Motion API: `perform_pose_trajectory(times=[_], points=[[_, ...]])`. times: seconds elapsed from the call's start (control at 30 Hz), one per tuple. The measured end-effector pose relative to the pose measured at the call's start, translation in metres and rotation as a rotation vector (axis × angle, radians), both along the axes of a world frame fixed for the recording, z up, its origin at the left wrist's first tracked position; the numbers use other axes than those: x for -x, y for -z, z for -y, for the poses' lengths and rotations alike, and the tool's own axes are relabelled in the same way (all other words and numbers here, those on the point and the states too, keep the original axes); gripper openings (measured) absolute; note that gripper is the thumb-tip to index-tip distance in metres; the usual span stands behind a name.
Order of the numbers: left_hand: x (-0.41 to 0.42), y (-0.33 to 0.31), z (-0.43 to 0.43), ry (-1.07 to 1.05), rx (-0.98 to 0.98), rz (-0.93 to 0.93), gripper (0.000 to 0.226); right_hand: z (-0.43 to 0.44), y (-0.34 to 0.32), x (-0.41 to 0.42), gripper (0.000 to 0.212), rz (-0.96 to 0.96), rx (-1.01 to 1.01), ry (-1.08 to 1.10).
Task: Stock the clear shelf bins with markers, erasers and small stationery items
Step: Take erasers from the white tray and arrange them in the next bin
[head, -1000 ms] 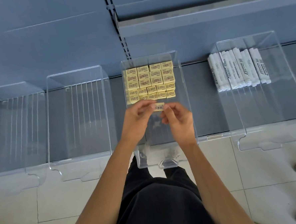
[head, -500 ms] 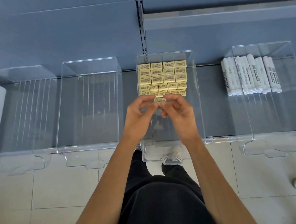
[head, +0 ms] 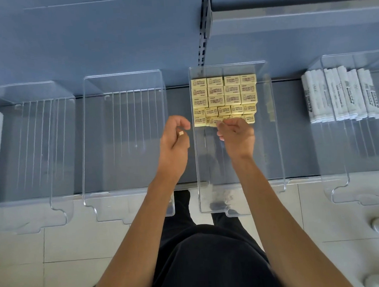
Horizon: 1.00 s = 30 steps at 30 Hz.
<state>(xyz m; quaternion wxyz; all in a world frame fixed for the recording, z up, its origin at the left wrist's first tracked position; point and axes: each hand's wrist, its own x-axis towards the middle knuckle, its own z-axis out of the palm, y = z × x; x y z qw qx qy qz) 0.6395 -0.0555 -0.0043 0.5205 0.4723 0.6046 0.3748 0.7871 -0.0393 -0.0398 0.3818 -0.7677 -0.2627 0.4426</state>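
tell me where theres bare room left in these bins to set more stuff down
The far-left bin and the bin beside it show bare floors. The middle bin is free between the erasers and its front lip, the right bin in front of the markers. Crowded: those two backs.
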Motion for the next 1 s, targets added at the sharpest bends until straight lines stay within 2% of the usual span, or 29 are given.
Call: perform_pose_trajectory(times=[0.2,0.4,0.5,0.63,0.7,0.83,1.0], points=[[0.004,0.008,-0.010,0.120,0.015,-0.124,0.054,-0.011,0.014,0.014,0.010,0.121,0.000,0.048],[0.002,0.009,-0.009,-0.008,-0.002,-0.058,0.034,-0.007,0.012,0.018,0.009,0.305,0.010,-0.103],[-0.001,0.007,-0.007,0.001,-0.048,-0.113,0.033,-0.010,0.010,0.015,0.002,0.207,0.032,-0.116],[-0.012,0.009,-0.002,0.077,-0.264,-0.329,0.031,0.002,-0.001,0.005,0.018,0.089,-0.001,-0.191],[-0.024,0.006,0.000,0.095,-0.308,-0.337,0.031,0.009,-0.010,-0.004,0.014,-0.026,-0.035,-0.205],[-0.044,0.000,0.004,0.088,-0.322,-0.259,0.025,0.025,-0.028,-0.020,0.016,-0.391,-0.137,-0.190],[-0.059,-0.002,0.008,0.121,-0.295,-0.243,0.026,0.038,-0.031,-0.032,0.025,-0.412,-0.172,-0.183]])
